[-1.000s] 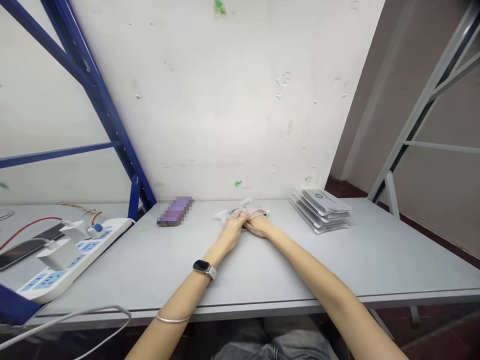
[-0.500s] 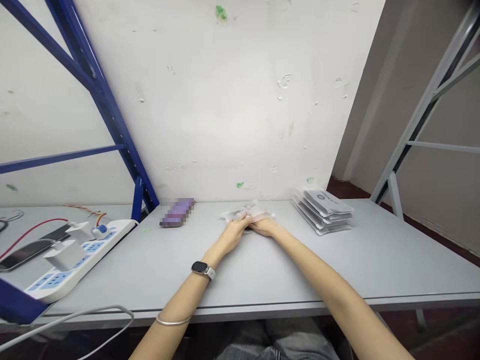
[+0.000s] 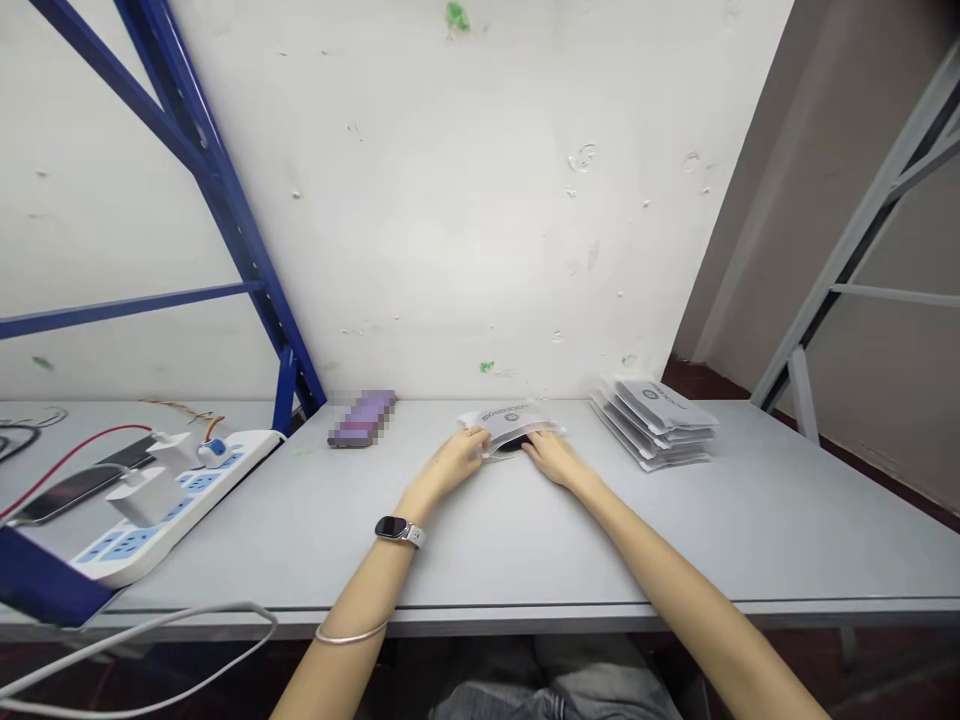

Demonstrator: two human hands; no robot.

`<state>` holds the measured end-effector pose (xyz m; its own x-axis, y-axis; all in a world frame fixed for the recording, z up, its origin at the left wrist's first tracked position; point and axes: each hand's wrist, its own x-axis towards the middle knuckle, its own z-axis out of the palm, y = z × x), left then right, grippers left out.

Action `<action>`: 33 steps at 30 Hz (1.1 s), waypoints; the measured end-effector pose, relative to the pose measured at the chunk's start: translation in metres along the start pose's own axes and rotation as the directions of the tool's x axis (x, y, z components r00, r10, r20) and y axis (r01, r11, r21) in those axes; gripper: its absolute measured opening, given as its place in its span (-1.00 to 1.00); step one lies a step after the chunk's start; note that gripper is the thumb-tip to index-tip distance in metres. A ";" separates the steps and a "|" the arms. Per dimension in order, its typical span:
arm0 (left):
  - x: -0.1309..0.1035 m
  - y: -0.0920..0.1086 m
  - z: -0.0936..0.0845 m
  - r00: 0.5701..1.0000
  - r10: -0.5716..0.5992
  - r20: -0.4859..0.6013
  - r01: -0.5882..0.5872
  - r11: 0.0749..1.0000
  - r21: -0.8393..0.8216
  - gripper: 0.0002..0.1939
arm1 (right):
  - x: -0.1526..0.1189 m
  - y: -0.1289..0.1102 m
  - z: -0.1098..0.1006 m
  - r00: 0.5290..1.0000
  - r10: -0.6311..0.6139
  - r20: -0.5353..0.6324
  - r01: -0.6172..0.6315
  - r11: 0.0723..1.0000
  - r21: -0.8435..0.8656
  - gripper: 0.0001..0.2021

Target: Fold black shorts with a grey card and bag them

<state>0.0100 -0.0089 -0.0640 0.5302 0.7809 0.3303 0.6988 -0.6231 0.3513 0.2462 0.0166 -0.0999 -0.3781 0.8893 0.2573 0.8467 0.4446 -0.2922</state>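
Observation:
A translucent white bag (image 3: 510, 416) with dark lettering lies in the middle of the grey table, its near edge parted over something dark. My left hand (image 3: 459, 460), with a smartwatch on its wrist, is closed on the bag's left near corner. On the right side, my right hand (image 3: 553, 456) has its fingers at the bag's opening, pinching its edge beside the dark item. What the dark item is cannot be made out. To the right stands a stack of similar bags (image 3: 664, 415) with the same kind of print.
A blurred purple object (image 3: 363, 418) lies at the back left. Further left are a white power strip (image 3: 180, 515) with chargers, a dark phone (image 3: 82, 482) and cables. A blue frame (image 3: 225, 220) rises at the left; a white wall (image 3: 465, 200) closes the back.
My hands have moved apart, the left one leftward and the right one rightward. The bag now lies spread between them, with its print and the dark item showing. The view has shifted slightly.

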 end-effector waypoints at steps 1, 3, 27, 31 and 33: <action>0.000 0.000 0.000 1.000 -0.010 -0.022 0.011 1.000 0.019 -0.73 | 0.000 -0.002 0.000 0.999 -0.019 -0.030 0.019 1.000 -0.015 -0.63; 0.001 0.000 0.000 0.997 -0.033 -0.076 0.038 0.997 0.065 -0.80 | -0.003 -0.008 -0.002 0.984 -0.126 -0.123 0.121 0.992 -0.045 -0.66; 0.006 0.009 -0.001 0.988 0.112 -0.104 -0.084 0.967 0.240 -0.82 | 0.002 -0.035 0.007 0.802 -0.483 -0.350 0.353 0.857 -0.375 -0.75; 0.003 0.005 -0.011 0.988 0.042 -0.151 -0.007 0.975 0.221 -0.81 | 0.002 -0.015 -0.013 0.901 -0.282 -0.330 0.182 0.935 -0.303 -0.77; 0.001 0.002 -0.016 0.986 0.004 -0.167 0.033 0.976 0.215 -0.81 | 0.001 -0.003 -0.023 0.921 -0.209 -0.329 0.118 0.954 -0.275 -0.79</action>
<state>0.0044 -0.0099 -0.0490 0.4452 0.7601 0.4733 0.8028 -0.5729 0.1650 0.2515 0.0134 -0.0778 -0.4019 0.6909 0.6009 0.8663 0.4996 0.0050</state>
